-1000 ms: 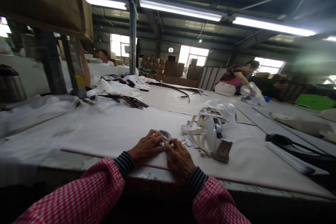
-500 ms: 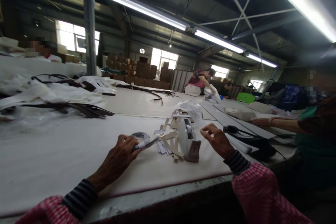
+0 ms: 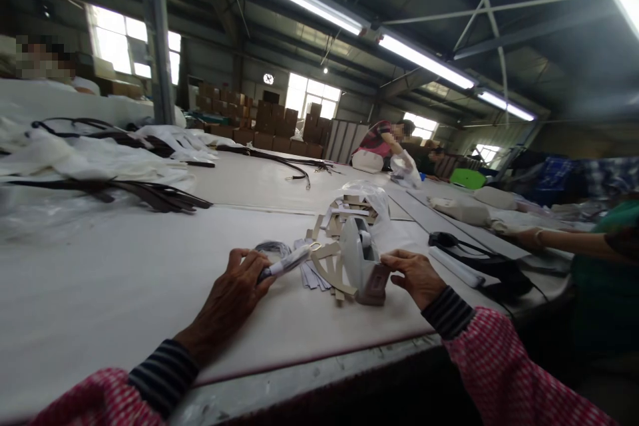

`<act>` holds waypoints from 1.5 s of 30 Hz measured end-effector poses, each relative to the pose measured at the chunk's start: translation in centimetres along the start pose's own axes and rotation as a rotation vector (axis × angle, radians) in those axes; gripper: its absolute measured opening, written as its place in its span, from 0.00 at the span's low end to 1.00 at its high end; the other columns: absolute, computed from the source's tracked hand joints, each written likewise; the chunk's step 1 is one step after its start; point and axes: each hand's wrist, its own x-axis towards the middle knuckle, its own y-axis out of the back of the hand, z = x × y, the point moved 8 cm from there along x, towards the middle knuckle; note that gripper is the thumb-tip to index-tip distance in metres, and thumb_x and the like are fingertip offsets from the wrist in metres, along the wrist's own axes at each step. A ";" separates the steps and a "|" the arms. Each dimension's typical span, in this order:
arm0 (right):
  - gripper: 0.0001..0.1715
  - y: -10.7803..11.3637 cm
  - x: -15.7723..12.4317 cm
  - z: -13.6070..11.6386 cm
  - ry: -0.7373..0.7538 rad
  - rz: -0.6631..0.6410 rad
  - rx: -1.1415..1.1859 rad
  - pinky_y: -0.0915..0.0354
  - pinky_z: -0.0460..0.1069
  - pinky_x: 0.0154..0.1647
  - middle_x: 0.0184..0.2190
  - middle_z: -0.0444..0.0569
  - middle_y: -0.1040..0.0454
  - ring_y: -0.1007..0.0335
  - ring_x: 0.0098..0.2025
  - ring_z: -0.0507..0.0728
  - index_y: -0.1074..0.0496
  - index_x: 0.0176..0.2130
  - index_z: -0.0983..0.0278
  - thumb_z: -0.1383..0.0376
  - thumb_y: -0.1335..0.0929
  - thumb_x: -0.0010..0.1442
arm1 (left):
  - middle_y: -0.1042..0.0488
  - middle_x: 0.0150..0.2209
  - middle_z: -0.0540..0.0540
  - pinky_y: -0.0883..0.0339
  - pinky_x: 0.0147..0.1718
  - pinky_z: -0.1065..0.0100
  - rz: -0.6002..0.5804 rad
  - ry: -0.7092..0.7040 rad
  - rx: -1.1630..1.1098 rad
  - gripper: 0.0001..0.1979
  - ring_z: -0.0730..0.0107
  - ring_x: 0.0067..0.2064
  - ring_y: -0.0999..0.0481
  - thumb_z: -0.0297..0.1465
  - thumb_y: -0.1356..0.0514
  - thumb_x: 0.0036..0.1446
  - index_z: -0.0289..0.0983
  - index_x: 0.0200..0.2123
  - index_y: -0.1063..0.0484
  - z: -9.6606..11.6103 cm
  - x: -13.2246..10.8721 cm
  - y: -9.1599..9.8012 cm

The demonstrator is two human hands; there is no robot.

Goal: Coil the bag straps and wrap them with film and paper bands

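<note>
My left hand (image 3: 234,293) rests on the white table (image 3: 100,279), its fingers closed around a small light strap piece (image 3: 289,261) that sticks out to the right. My right hand (image 3: 412,274) sits just right of a white tape dispenser (image 3: 362,259), its fingertips pinched at the dispenser's brown front end. Between my hands lies a pile of beige and white strips (image 3: 324,266). A grey coil (image 3: 272,249) lies behind my left hand.
A crumpled plastic bag (image 3: 372,200) lies behind the dispenser. Dark straps (image 3: 150,193) and white sheets (image 3: 70,156) cover the left. A black tool (image 3: 449,241) and white tube (image 3: 456,266) lie at right, by another person's forearm (image 3: 554,239). Other people work farther back.
My hands parted from the strap piece; the left kept it. My right hand went right, then dropped onto the dispenser's front end. The view swung right.
</note>
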 end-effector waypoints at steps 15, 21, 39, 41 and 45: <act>0.26 -0.5 -3.6 3.6 0.022 -0.002 0.116 0.54 0.41 0.15 0.20 0.42 0.32 0.44 0.17 0.47 0.32 0.26 0.63 0.48 0.22 0.39 | 0.25 0.42 0.46 0.32 0.46 0.56 0.061 0.246 -0.215 0.10 0.56 0.45 0.32 0.41 0.43 0.66 0.42 0.40 0.28 -2.4 0.0 1.0; 0.21 -0.3 -4.7 5.0 0.089 -0.236 -0.331 0.49 0.46 0.18 0.15 0.42 0.36 0.45 0.17 0.50 0.35 0.21 0.61 0.49 0.29 0.49 | 0.26 0.37 0.46 0.32 0.44 0.58 0.064 0.451 -0.344 0.09 0.56 0.45 0.29 0.40 0.42 0.64 0.41 0.38 0.28 -3.2 -0.3 1.6; 0.25 -24.6 -2.7 -4.2 0.319 -0.574 0.104 0.56 0.44 0.16 0.14 0.39 0.39 0.50 0.16 0.46 0.35 0.22 0.63 0.48 0.27 0.52 | 0.32 0.40 0.44 0.33 0.43 0.61 0.010 0.544 -0.287 0.11 0.57 0.46 0.29 0.40 0.40 0.63 0.39 0.41 0.28 -3.2 -0.8 1.1; 0.26 -24.6 -2.4 -3.8 0.290 -0.565 0.116 0.57 0.44 0.15 0.13 0.39 0.39 0.51 0.15 0.46 0.34 0.20 0.64 0.47 0.26 0.51 | 0.32 0.40 0.44 0.33 0.43 0.61 0.017 0.540 -0.281 0.10 0.57 0.45 0.30 0.40 0.40 0.62 0.39 0.40 0.28 -3.2 -0.7 1.0; 0.28 -24.8 -2.0 -3.0 0.205 -0.520 0.186 0.57 0.43 0.14 0.12 0.39 0.39 0.50 0.15 0.45 0.34 0.19 0.64 0.47 0.23 0.45 | 0.31 0.39 0.45 0.33 0.43 0.61 0.032 0.518 -0.258 0.08 0.57 0.46 0.30 0.37 0.40 0.62 0.39 0.40 0.29 -2.9 -0.7 1.1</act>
